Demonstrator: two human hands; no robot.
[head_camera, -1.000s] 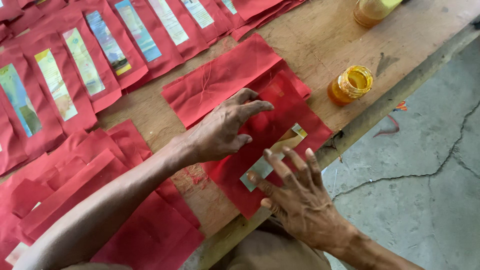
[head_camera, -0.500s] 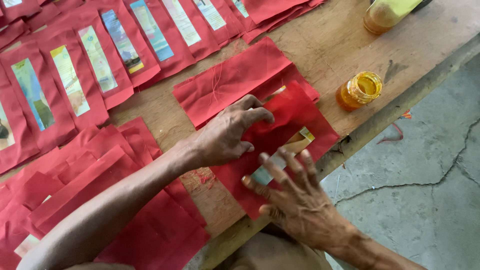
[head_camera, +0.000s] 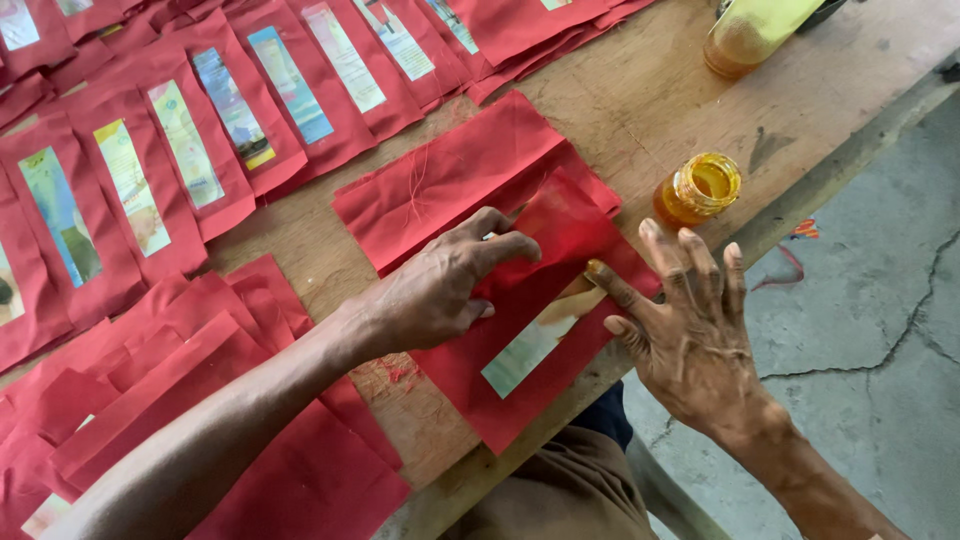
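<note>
Pressing flat near the table's near edge, the left hand (head_camera: 435, 290) curls its fingers (head_camera: 505, 245) down on a red cloth piece (head_camera: 540, 300); at its four o'clock lies a pale paper strip (head_camera: 530, 345), touched by the right hand's (head_camera: 690, 330) spread fingers, with an amber jar (head_camera: 697, 189) at twelve o'clock of that hand
</note>
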